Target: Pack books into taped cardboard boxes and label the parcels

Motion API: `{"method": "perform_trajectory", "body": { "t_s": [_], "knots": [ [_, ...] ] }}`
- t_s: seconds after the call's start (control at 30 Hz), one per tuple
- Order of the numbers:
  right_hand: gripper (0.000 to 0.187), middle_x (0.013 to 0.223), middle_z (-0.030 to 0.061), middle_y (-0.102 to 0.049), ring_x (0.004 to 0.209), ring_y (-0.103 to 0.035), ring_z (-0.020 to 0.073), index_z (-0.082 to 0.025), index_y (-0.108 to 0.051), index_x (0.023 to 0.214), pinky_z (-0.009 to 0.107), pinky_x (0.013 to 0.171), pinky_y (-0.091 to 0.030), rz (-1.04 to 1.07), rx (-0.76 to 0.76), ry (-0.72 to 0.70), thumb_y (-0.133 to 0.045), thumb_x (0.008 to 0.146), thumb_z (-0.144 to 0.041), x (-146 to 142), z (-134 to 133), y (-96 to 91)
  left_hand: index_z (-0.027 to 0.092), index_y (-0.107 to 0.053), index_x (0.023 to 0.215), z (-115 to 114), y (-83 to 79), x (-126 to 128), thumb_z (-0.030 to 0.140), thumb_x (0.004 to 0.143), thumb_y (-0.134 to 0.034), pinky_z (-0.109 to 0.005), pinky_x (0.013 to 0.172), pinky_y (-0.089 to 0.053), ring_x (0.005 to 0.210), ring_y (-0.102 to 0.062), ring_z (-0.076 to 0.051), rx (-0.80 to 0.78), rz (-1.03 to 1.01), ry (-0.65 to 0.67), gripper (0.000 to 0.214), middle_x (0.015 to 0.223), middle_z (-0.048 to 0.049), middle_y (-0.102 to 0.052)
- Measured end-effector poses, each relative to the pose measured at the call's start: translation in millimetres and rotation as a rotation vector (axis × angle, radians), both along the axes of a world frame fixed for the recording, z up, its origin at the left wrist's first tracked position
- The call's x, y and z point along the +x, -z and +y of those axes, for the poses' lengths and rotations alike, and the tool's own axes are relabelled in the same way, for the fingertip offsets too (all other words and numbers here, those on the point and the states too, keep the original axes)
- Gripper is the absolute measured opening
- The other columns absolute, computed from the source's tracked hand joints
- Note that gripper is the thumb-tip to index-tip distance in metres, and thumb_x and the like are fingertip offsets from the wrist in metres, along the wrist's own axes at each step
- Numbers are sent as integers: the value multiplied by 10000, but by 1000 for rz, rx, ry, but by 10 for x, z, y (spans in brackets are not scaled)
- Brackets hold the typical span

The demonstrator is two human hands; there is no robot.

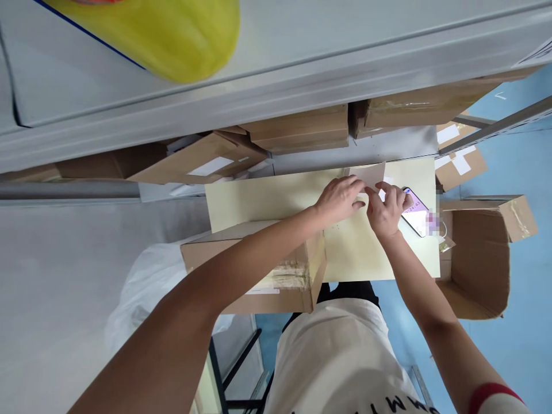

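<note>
Head camera view: two bare hands worked close together over a pale yellow rectangular tabletop [379,259]. The left hand [342,200], its back upward, reached in from the left with its fingers bent and its fingertips at the near edge of a thin, pale pinkish sheet [370,173]. The right hand [387,211] lay just beside it, its fingers curled and spread a little apart, its foremost fingertips also near that edge. Whether either hand pinched the sheet could not be determined, since the fingers hid the place of contact. The sheet lay toward the far side of the tabletop, beyond the fingertips and to the left of a dark-edged smartphone [417,215] with a lit pink and white screen. The smartphone lay aslant, partly covered by the right hand; a pixelated patch obscured the area at its right.

A taped brown cardboard box [250,259] stood at the left of the tabletop, beneath the left forearm, with a crumpled translucent plastic bag [142,282] beside it. At the right, below the tabletop, was an open-topped brown cardboard carton [478,259]. Across the top, a grey shelf [323,63] bore a rounded yellow object [190,40].
</note>
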State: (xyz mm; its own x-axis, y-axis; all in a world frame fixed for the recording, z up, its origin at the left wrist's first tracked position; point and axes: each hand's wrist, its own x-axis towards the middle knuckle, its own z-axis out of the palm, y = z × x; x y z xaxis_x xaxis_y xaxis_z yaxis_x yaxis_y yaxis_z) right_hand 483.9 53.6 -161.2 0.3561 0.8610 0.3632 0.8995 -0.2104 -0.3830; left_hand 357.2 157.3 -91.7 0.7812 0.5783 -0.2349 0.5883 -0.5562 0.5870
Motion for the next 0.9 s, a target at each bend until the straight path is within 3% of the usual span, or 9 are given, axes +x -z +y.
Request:
{"method": "perform_trajectory", "body": {
  "t_s": [0.17,0.23,0.37,0.47,0.6,0.77,0.83,0.9],
  "knots": [
    [290,1063,106,-612,1004,-586,254,-308,-674,1113,440,872,-443,116,-10,-169,-428,975,-240,-44,27,-7,208,-636,963,7,-42,-12,86,861,-518,-309,793,-483,907,-658,-201,5,-79,-83,198,963,-46,-707],
    [305,1137,130,-577,1049,-588,270,-284,-620,1211,447,883,-480,131,29,-173,-425,977,-279,-49,23,-32,207,-635,927,4,-64,-42,82,864,-498,-308,777,-480,894,-658,-202,10,-106,-84,196,953,-51,-707],
    [589,1441,218,-386,1300,-457,371,-219,-302,1498,566,972,-451,214,3,-60,-448,957,-400,33,76,-122,198,-636,887,24,-119,-128,124,877,-504,-313,771,-485,867,-653,-204,-5,-148,-133,151,925,-59,-700],
    [768,1541,208,-315,1413,-333,379,-211,-125,1555,593,1046,-394,325,-126,-131,-491,925,-456,189,203,-134,199,-645,860,96,-161,-222,146,864,-536,-304,788,-493,856,-651,-192,-67,-191,-161,121,892,-41,-704],
    [627,1427,174,-510,1303,-486,318,-214,-354,1478,513,1043,-413,457,-278,-296,-537,920,-431,331,369,-55,177,-651,844,208,-196,-373,170,826,-595,-275,758,-509,846,-665,-179,-222,-219,-218,59,869,-30,-717],
    [307,1169,132,-653,1131,-574,309,-226,-641,1150,509,970,-395,424,-351,-224,-539,934,-418,263,405,-16,163,-620,879,294,-14,-578,195,829,-617,-262,771,-529,868,-694,-171,-374,-277,-400,60,901,-47,-728],
    [239,1153,123,-661,1102,-585,294,-219,-656,1037,490,967,-375,420,-341,-221,-517,950,-393,217,399,-35,167,-604,962,324,113,-674,219,837,-625,-301,814,-540,912,-699,-185,-337,-329,-516,137,979,-74,-713],
    [209,1115,111,-683,1038,-612,270,-215,-644,986,484,982,-344,412,-349,-250,-470,973,-330,181,396,-63,185,-563,1134,347,189,-763,244,810,-679,-366,893,-533,1030,-678,-219,-168,-375,-657,349,1148,-112,-660]
  ]
}}
